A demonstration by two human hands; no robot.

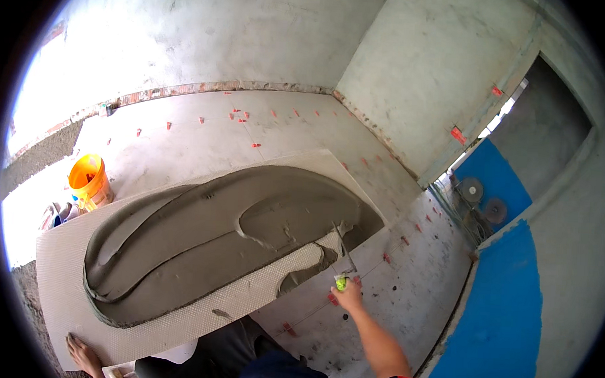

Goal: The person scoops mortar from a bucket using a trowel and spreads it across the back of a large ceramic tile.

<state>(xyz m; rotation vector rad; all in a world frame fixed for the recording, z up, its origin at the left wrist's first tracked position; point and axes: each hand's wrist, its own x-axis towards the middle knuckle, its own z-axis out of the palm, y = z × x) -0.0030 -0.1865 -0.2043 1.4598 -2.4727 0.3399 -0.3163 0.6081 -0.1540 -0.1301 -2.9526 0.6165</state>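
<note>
A large tile [56, 274] lies across the middle, its textured back facing up. Grey mortar [180, 251] covers most of it in a thick oval layer with sweeping ridges. My right hand [349, 296] is closed around the green handle of a trowel [345, 254]. The trowel's blade stands on edge at the right end of the mortar, by a patch of the tile's back that shows through. At the near left corner, my left hand [82, 354] rests on the tile with its fingers stretched out along the surface; its thumb is hard to make out.
An orange bucket [89, 181] stands beyond the tile on the left. Red levelling clips [235, 113] stick up along joints of the laid floor tiles [204, 142]. Rolls of cable or hose [472, 189] lie near the doorway on the right, beside a blue-painted wall section [498, 316].
</note>
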